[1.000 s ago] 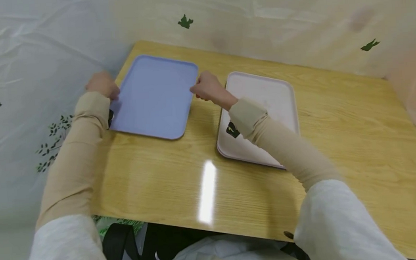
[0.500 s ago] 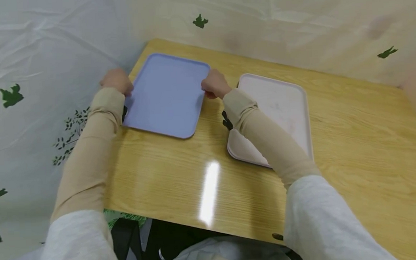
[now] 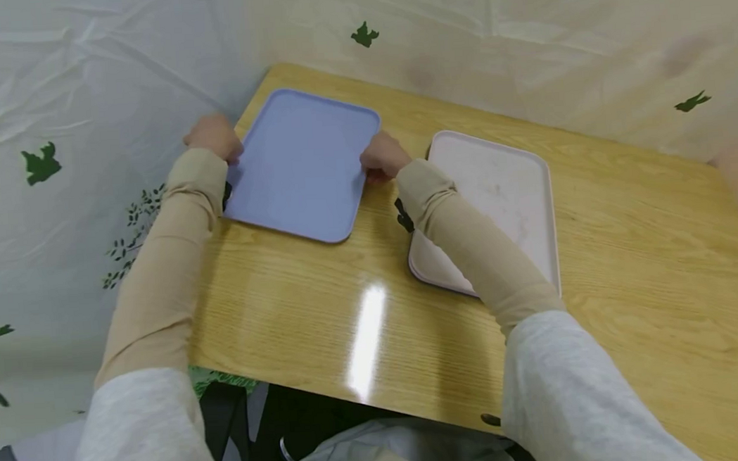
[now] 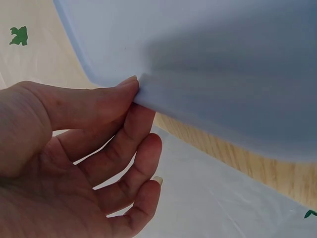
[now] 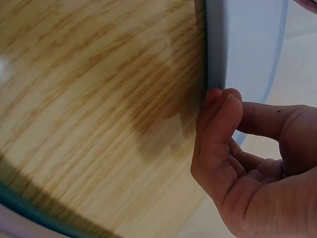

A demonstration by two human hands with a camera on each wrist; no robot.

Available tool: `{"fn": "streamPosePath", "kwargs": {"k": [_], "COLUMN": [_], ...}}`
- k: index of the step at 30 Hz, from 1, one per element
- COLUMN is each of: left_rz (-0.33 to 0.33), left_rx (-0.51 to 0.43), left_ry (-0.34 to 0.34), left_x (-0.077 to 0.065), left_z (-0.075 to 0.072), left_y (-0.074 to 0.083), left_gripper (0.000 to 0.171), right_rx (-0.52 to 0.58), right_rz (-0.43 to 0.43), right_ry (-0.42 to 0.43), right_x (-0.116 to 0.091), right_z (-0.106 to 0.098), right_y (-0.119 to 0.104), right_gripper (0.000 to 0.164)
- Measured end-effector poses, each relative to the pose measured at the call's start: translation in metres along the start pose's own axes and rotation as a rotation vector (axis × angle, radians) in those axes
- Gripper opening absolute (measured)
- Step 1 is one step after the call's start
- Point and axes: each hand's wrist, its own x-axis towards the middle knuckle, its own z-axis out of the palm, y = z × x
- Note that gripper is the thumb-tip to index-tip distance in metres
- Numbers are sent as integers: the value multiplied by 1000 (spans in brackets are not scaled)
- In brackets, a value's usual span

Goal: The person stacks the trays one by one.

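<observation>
A light blue rectangular tray lies on the wooden table near its far left corner. At the tray's left edge, my left hand pinches the rim; the left wrist view shows the thumb on top and the index finger underneath, the other fingers loosely bent. Across from it, my right hand is at the right edge. In the right wrist view its thumb and curled fingertips pinch that rim.
A pale pink tray lies right of the blue one, partly under my right forearm; a teal rim shows beneath a pinkish one. The wooden table meets a cloth backdrop with green bird prints behind and at left.
The head view has shifted, so everything appears further right. My right hand has turned and come closer against the blue tray's right edge. The tray itself stays about where it was on the table.
</observation>
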Motion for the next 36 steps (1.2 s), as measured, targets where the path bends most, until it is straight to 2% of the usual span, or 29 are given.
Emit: {"fn": "streamPosePath", "kwargs": {"k": [5,9,17,20,25,31,33,36], "left_rz": [5,22,112,101,59,52,50,60], "left_rx": [-10,-8,-46,-46,-34,-34,-29,-5], "left_ry": [-9,-20,63,63,45,44,42,41], "left_x": [1,2,4,4,6,7,8,10], "left_z": [1,3,4,4,6,6,5,3], "left_y": [5,5,-9,-13,-17,-18,-18,-16], "left_gripper": [48,47,19,21,39,49,48,33], "right_rx": [-45,-50,-48,-52,-95,-99,-109,-136], "right_rz": [47,57,24,-4,-57,-81,-82,-96], "right_ry": [-30,-17,14,37,70,102,111,132], "right_x": [1,0,-3,-3,-5,-9,-10,-11], "right_z": [1,3,6,7,7,5,4,2], "right_y": [3,6,4,2,-2,-5,-6,-6], "right_gripper": [14,15,10,9,15,18,18,19]}}
